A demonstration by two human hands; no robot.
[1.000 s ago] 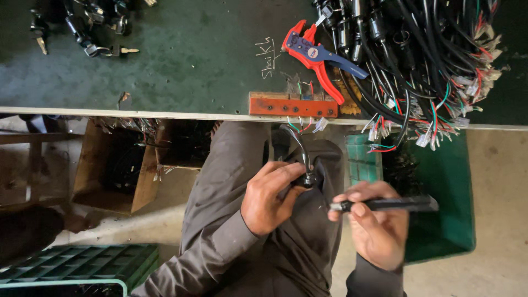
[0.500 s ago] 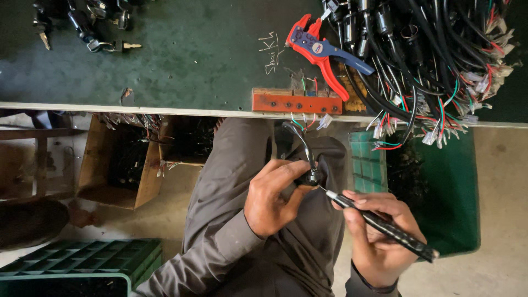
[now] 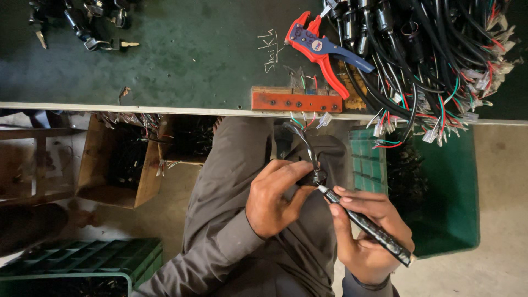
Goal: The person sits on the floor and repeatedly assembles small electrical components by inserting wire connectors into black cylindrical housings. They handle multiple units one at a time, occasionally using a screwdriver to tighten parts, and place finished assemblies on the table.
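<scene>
My left hand (image 3: 275, 198) grips a small black switch part (image 3: 318, 177) over my lap, with a striped black cable (image 3: 301, 140) rising from it to the bench edge. My right hand (image 3: 368, 231) holds a black pen-shaped tool (image 3: 367, 226) like a pen. Its pale tip touches the switch part. Both hands sit close together below the green bench (image 3: 192, 55).
On the bench lie red and blue wire strippers (image 3: 322, 49), an orange block with holes (image 3: 294, 100), a big heap of black cables with coloured wire ends (image 3: 434, 60), and black key switches (image 3: 82, 25). Below stand a cardboard box (image 3: 118, 159) and green crates (image 3: 440, 187).
My right hand turned the black tool from lying level to pointing up-left, and brought its tip onto the switch part. The left hand kept its grip.
</scene>
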